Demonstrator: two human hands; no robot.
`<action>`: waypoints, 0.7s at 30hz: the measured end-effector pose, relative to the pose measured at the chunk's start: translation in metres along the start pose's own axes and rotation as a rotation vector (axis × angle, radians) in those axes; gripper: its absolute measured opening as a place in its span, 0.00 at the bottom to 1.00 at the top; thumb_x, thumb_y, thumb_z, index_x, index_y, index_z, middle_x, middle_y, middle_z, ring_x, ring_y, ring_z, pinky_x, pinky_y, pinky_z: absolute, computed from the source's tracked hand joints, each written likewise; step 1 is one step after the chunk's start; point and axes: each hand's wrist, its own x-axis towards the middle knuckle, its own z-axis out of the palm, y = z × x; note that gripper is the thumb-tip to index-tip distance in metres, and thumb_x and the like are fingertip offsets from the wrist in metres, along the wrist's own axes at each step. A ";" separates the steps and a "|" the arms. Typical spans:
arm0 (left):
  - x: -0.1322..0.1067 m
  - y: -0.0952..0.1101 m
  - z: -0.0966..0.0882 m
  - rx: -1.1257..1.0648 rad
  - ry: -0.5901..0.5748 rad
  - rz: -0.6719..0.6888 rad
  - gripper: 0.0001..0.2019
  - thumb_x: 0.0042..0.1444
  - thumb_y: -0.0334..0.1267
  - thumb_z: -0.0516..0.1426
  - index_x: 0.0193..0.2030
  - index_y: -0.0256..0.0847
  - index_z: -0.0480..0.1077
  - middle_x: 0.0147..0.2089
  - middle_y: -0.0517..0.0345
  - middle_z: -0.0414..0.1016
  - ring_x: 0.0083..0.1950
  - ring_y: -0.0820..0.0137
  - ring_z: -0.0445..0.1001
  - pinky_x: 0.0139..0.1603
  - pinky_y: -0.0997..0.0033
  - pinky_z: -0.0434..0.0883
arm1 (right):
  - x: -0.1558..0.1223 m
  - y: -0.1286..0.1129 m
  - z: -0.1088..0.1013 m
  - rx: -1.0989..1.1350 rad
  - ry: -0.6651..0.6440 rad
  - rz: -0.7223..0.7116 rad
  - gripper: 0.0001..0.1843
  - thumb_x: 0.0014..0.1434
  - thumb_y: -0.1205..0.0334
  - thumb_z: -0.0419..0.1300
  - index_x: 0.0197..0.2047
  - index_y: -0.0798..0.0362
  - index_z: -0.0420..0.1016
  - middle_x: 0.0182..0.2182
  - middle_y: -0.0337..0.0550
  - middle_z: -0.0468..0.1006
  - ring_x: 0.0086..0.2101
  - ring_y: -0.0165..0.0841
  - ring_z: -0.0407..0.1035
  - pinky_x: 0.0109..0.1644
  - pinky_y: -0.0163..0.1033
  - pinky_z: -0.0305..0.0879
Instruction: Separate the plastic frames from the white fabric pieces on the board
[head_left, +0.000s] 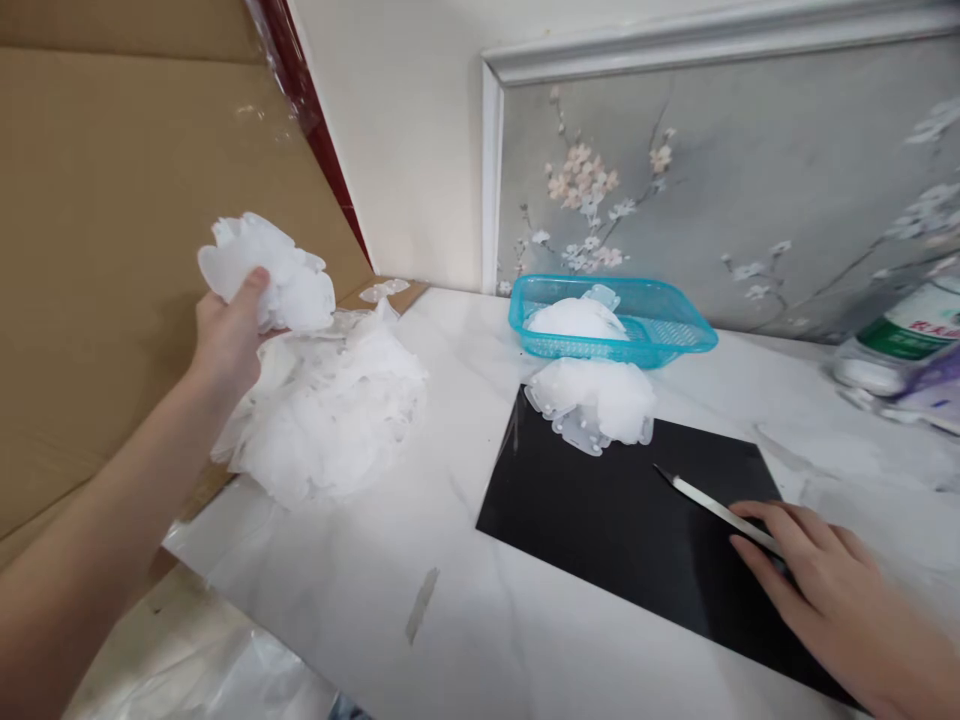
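Observation:
My left hand point(232, 325) is closed around a bunch of thin white translucent plastic pieces point(274, 275), lifted at the left. Just below it a large heap of similar white pieces point(322, 410) lies on the table. My right hand point(825, 580) grips a slim white-handled tool point(724, 512) with a dark pointed tip; its exact kind is unclear. That tip is over a black sheet point(600, 520). A smaller pile of the translucent pieces point(600, 400) rests on the sheet's far left corner.
A blue plastic basket point(675, 345) holding more white pieces stands behind the black sheet. Cardboard point(127, 250) rises on the left. A bottle with a green label point(900, 335) and clear plastic wrap point(885, 500) are at the right. A flowered panel point(720, 170) backs the white table point(495, 620).

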 end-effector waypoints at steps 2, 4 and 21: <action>0.001 0.006 0.004 -0.041 0.058 0.086 0.17 0.60 0.36 0.54 0.55 0.33 0.64 0.57 0.49 0.72 0.50 0.67 0.74 0.48 0.58 0.76 | -0.001 0.001 0.001 -0.007 -0.008 -0.006 0.22 0.59 0.46 0.43 0.42 0.50 0.71 0.39 0.51 0.77 0.36 0.48 0.71 0.43 0.55 0.69; 0.002 0.012 0.009 -0.034 0.147 0.273 0.15 0.58 0.32 0.55 0.51 0.30 0.66 0.52 0.50 0.75 0.48 0.70 0.74 0.51 0.62 0.73 | -0.001 0.001 0.000 -0.019 -0.021 -0.008 0.21 0.60 0.48 0.43 0.43 0.50 0.70 0.40 0.51 0.76 0.37 0.48 0.70 0.43 0.53 0.69; -0.184 -0.026 0.200 0.571 -1.106 0.819 0.48 0.48 0.55 0.61 0.71 0.38 0.48 0.73 0.36 0.45 0.71 0.41 0.47 0.63 0.38 0.57 | 0.004 -0.023 -0.019 0.014 -0.154 0.115 0.15 0.64 0.56 0.45 0.47 0.50 0.68 0.46 0.49 0.72 0.44 0.43 0.65 0.48 0.49 0.67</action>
